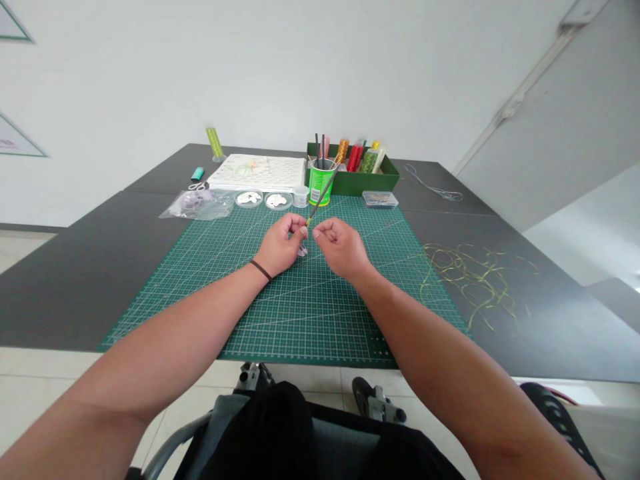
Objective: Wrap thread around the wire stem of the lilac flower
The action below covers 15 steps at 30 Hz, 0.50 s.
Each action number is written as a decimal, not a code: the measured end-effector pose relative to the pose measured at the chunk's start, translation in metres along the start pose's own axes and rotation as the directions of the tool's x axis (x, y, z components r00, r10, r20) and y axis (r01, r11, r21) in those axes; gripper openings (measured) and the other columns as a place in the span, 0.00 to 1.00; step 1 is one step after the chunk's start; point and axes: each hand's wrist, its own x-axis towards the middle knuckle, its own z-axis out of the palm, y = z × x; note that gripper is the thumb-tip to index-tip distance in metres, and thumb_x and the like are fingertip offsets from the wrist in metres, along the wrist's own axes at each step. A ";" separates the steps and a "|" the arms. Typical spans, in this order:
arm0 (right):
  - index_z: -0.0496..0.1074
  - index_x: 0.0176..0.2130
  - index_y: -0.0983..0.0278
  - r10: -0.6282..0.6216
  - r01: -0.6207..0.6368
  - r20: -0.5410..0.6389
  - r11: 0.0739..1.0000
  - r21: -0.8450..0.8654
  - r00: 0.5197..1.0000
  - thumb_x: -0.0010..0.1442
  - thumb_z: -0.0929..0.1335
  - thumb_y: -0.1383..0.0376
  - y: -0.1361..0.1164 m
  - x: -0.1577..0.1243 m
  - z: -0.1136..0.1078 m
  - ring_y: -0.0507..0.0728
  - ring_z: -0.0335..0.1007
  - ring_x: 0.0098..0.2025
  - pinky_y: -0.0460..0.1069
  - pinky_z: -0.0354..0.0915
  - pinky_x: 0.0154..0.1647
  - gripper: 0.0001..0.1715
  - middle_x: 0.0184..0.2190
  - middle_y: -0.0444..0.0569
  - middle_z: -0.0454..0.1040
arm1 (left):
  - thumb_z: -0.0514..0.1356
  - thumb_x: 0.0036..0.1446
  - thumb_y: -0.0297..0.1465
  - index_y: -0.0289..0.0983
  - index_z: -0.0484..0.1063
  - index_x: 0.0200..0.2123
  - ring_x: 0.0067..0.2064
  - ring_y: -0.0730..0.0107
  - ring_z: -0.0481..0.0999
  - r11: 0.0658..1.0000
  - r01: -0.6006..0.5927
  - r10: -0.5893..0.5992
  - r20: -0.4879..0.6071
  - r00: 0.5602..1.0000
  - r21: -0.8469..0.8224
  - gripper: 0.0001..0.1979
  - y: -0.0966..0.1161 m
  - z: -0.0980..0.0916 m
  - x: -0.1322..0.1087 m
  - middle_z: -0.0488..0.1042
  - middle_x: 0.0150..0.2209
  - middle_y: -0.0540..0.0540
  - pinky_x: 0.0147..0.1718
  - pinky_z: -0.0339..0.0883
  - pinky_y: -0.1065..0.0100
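Note:
My left hand point(284, 241) is closed around a thin dark stick point(324, 193) that slants up to the right. A yellow-green wrap point(309, 221) shows on the stick just above my left fingertips. Below that hand, a small pale purple piece point(303, 251) pokes out; its full shape is hidden. My right hand point(343, 245) is close beside the stick, thumb and fingers pinched together. What those fingers grip is too fine to make out. Both hands are above the green cutting mat point(310, 313).
Loose yellow-green thread point(470, 280) lies tangled at the right. Behind my hands stand a green cup point(320, 183) with sticks and a green box point(360, 183) of coloured rolls. Two dishes of white pieces point(249, 198), a plastic bag point(200, 204), scissors point(199, 186) and a white board point(257, 173) are left.

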 end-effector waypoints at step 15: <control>0.67 0.31 0.60 -0.008 0.009 -0.018 0.999 0.040 1.000 0.61 0.67 0.60 -0.005 -0.003 0.000 0.50 0.51 0.20 0.49 0.50 0.24 0.09 0.17 0.36 0.57 | 0.61 0.60 0.29 0.38 0.72 0.36 0.30 0.71 0.73 0.999 0.037 -0.038 0.038 0.999 0.023 0.01 0.005 0.001 -0.001 0.76 0.28 0.51 0.35 0.67 0.68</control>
